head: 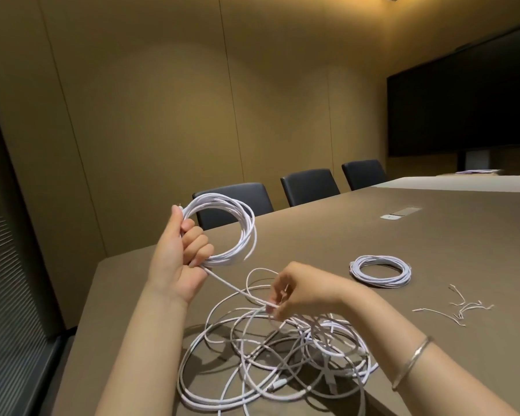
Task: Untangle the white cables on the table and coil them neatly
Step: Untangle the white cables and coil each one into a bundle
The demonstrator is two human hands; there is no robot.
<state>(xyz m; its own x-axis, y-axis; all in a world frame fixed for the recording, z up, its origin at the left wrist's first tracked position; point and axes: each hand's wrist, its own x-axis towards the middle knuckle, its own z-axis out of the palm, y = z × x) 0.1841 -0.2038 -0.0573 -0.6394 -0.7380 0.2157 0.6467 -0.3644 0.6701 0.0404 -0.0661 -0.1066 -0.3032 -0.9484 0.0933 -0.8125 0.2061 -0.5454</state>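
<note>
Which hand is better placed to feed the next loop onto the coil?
Probably the right hand: it already pinches the loose strand above the tangle, while the left hand is occupied holding the coil.

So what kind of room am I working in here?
Most likely a meeting room: a long table with a row of dark chairs along its far side, and a large dark wall screen at the right.

Left hand [179, 253] raised, fingers curled in a grip, right hand [294, 291] lower, fingertips pinching
</note>
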